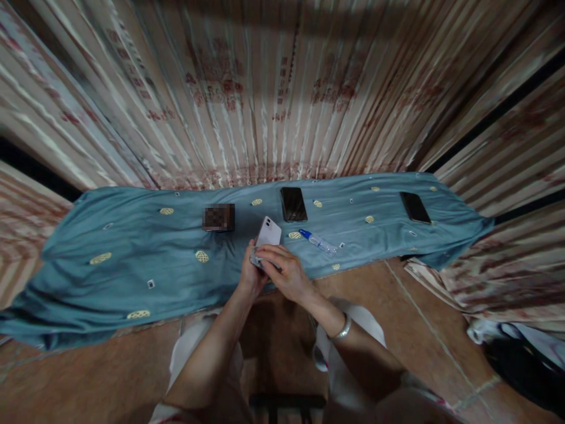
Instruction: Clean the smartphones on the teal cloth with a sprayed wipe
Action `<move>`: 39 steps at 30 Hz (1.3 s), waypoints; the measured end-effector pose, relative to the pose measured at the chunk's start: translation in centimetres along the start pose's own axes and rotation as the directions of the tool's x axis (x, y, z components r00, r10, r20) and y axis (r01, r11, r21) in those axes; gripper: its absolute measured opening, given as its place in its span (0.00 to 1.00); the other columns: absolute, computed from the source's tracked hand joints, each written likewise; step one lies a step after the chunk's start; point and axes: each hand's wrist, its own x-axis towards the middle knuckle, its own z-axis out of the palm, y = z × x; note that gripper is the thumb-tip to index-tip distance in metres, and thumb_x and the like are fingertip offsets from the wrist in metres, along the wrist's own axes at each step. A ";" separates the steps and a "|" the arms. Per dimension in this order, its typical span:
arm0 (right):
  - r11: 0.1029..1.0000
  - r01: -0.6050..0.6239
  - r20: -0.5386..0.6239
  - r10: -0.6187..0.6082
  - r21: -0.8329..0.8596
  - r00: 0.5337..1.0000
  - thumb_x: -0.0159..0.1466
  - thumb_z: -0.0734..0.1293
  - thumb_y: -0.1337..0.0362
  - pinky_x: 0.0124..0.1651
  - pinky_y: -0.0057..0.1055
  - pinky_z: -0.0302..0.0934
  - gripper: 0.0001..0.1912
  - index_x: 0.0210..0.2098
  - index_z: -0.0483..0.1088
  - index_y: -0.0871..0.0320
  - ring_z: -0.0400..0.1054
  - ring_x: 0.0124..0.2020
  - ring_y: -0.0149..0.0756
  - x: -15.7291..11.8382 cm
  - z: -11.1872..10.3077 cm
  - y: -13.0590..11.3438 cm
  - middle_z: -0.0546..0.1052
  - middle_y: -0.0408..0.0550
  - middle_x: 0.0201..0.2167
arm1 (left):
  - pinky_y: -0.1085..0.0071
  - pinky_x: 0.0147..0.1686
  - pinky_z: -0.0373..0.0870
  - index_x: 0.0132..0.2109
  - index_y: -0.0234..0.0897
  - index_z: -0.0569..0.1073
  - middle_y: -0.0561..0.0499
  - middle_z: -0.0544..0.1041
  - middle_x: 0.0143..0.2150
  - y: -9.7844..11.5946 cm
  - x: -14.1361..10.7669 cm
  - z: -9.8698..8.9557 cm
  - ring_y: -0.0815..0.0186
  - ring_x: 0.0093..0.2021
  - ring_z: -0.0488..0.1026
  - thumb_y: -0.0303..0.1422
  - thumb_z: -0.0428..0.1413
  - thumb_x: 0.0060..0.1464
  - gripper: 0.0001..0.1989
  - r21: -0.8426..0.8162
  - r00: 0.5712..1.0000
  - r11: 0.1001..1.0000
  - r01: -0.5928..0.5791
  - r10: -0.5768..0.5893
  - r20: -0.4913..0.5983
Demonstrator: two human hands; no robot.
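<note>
A pale lilac smartphone (269, 232) with two dark camera lenses is tilted up between my hands, its back toward me. My left hand (252, 274) is closed around the phone's lower left end. Over the lower part of the phone, my right hand (285, 271) has its fingers bent and pressed in. A small greyish, crumpled-looking thing (255, 258) shows between the hands; I cannot tell what it is. Just beyond the phone lies a black smartphone (293, 204). To the right of my hands lies a clear tube-like item with a blue end (318, 241).
A teal cloth with yellow pineapple prints (176, 282) covers the long table. A dark box (219, 217), its face blurred, stands left of centre. Another black, flat device (415, 207) lies at the right. Patterned curtains (265, 88) hang behind; a dark bag-like thing (525, 365) sits at lower right.
</note>
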 end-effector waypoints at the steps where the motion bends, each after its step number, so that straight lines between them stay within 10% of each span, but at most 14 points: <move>1: 1.000 0.009 0.008 -0.009 0.002 1.000 0.64 0.61 0.71 0.53 0.35 0.64 0.15 0.45 0.74 0.51 0.70 0.48 0.34 -0.1 0.0 -0.1 0.77 0.48 0.46 | 0.76 0.33 0.72 0.32 0.31 0.74 0.50 0.77 0.26 0.1 0.1 -0.2 0.69 0.27 0.75 0.41 0.54 0.55 0.15 0.008 1.000 1.000 -0.002 0.001 0.011; 31: 0.966 -0.157 -0.110 0.136 -0.203 0.984 0.65 0.59 0.68 0.54 0.37 0.63 0.14 0.43 0.75 0.55 0.71 0.47 0.39 0.2 -0.1 6.9 0.78 0.50 0.45 | 0.71 0.31 0.76 0.56 0.38 0.67 0.52 0.77 0.34 0.5 -1.6 0.2 0.67 0.31 0.75 0.32 0.51 0.57 0.19 0.124 1.000 0.992 -0.011 0.008 0.023; 39: 0.954 -0.171 -0.139 0.140 -0.247 0.980 0.64 0.59 0.71 0.53 0.38 0.63 0.14 0.42 0.75 0.58 0.71 0.46 0.40 1.5 -0.7 8.6 0.78 0.52 0.44 | 0.71 0.25 0.74 0.65 0.45 0.55 0.44 0.74 0.53 0.5 -1.9 -0.2 0.56 0.43 0.78 0.36 0.52 0.56 0.30 0.233 0.984 0.973 0.000 -0.041 0.172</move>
